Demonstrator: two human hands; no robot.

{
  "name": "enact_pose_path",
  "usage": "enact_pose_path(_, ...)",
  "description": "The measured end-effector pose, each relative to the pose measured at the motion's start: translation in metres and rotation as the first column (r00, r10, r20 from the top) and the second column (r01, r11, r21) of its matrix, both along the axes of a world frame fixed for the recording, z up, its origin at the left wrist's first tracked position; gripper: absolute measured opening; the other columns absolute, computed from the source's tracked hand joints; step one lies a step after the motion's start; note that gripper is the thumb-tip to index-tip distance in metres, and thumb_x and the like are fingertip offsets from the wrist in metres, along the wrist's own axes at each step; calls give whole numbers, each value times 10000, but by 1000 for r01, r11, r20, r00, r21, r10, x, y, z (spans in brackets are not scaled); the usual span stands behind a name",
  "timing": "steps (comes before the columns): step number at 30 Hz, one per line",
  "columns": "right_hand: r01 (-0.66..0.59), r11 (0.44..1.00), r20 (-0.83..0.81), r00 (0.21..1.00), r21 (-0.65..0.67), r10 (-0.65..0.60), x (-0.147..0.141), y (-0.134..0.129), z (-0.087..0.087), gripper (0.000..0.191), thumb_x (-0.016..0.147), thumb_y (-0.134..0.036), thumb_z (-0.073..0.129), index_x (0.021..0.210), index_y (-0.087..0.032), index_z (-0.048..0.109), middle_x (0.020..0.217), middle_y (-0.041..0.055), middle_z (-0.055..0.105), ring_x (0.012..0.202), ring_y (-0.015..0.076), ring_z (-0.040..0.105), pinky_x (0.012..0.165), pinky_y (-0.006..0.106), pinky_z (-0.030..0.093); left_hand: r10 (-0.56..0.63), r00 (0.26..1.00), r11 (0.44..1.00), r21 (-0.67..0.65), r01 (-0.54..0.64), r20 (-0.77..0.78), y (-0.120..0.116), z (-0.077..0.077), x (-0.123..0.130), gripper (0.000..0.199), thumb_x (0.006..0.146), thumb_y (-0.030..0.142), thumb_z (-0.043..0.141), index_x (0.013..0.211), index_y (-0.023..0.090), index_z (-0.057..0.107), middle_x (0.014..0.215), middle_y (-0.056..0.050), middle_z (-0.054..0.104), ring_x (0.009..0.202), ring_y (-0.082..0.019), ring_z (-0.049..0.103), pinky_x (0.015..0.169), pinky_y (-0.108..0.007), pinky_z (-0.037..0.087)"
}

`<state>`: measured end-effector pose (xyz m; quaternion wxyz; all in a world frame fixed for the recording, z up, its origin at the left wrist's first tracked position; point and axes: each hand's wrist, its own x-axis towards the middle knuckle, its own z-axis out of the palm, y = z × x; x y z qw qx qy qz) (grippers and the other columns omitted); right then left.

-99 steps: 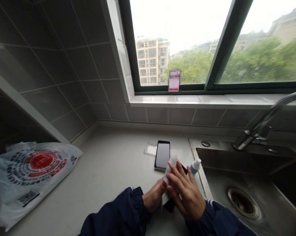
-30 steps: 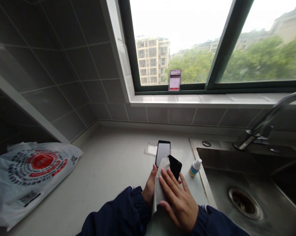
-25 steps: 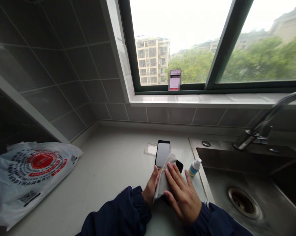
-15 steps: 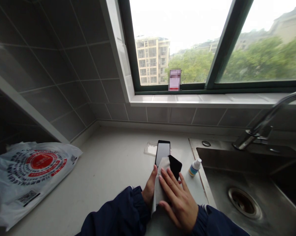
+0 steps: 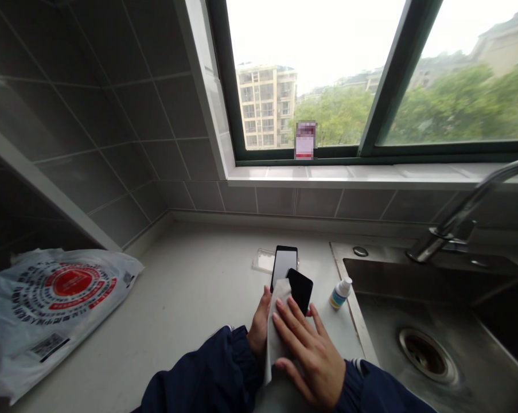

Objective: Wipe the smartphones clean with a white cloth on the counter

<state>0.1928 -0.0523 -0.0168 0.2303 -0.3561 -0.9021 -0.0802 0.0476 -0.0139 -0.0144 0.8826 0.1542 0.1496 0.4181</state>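
My left hand (image 5: 257,330) is closed around a black smartphone (image 5: 300,291), thumb along the near-left side and fingertips just showing at its right edge. A pale grey-white wiping cloth (image 5: 276,344) lies over the phone's left and lower part, one corner hanging down. My right hand (image 5: 312,353) presses flat on the cloth, its fingers stretched and slightly apart. Just beyond, a second phone (image 5: 286,259) with a bright, pale screen lies on the counter. A clear phone case (image 5: 264,260) sits beside it, partly covered. To the right stands a small white spray bottle (image 5: 339,293) with a blue-yellow label.
On the right is a steel sink (image 5: 383,321) with a chrome faucet (image 5: 465,209). A white plastic bag (image 5: 86,338) with red and black print rests on the counter (image 5: 190,287) at the left. Behind, a tiled wall and window (image 5: 327,69) bound the counter.
The held phone, the cloth and my right hand have shifted slightly to the left together. More of the black phone's upper face shows. The second phone, case and bottle have stayed put.
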Motion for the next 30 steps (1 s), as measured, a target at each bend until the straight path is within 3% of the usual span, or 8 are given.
enact_pose_path(4, -7, 1000, -16, 1000, 17, 8, 2, 0, 4, 554, 963, -347, 472, 1470, -149, 367, 1541, 100, 311, 1442, 308, 243, 1181, 535, 16, 39, 999, 999, -26, -40, -35, -1, 3, 1, 690, 865, 681, 395, 1053, 84, 684, 1012, -172, 724, 1087, -330, 643, 1128, -520, 266)
enact_pose_path(9, 103, 994, -85, 991, 48, -98, 7, 6, -1, 527, 950, -241, 473, 1456, -127, 383, 1531, 117, 333, 1438, 300, 260, 1179, 527, 84, 200, 980, 977, 79, -199, -13, 0, 3, 2, 595, 926, 565, 395, 1321, 143, 539, 1227, -142, 655, 1251, -279, 537, 1161, -436, 223)
enact_pose_path(15, 118, 992, -126, 986, 36, -113, 3, 4, -7, 574, 947, -252, 474, 1470, -59, 336, 1541, 183, 283, 1437, 349, 237, 1140, 546, 221, 191, 982, 972, 138, -190, 1, 1, 3, 3, 620, 912, 562, 438, 1356, 136, 512, 1255, -145, 638, 1271, -270, 513, 1159, -396, 224)
enact_pose_path(18, 54, 998, -108, 993, 26, -51, -1, -1, -5, 607, 940, -271, 494, 1479, -55, 316, 1542, 177, 282, 1440, 353, 223, 1157, 547, 195, 200, 980, 975, 100, -197, -17, 1, 1, 2, 551, 893, 548, 497, 1227, 127, 617, 1107, -118, 701, 1158, -253, 595, 1122, -376, 291)
enact_pose_path(23, -50, 999, -34, 998, 20, 51, -4, -5, 3, 634, 937, -348, 522, 1471, -58, 340, 1541, 158, 291, 1441, 343, 223, 1188, 547, 95, 166, 985, 982, -90, -169, -37, 0, 2, 1, 524, 888, 571, 491, 938, 92, 697, 800, -80, 715, 810, -183, 684, 974, -313, 432)
enact_pose_path(26, -63, 997, -14, 998, 37, 64, -4, -5, 7, 600, 935, -328, 528, 1448, -53, 382, 1537, 154, 301, 1436, 346, 238, 1186, 565, 77, 272, 959, 959, -55, -277, -85, -2, 10, 1, 534, 910, 568, 445, 1097, 111, 645, 850, -95, 716, 809, -195, 685, 894, -333, 471)
enact_pose_path(30, -75, 992, -67, 994, 97, 82, -4, -4, 7, 488, 928, -286, 563, 1366, -79, 499, 1493, 138, 395, 1413, 324, 310, 1191, 565, 76, 339, 933, 941, 60, -334, -123, -3, 19, 0, 619, 911, 623, 359, 1282, 152, 514, 965, -143, 700, 756, -214, 672, 778, -363, 492)
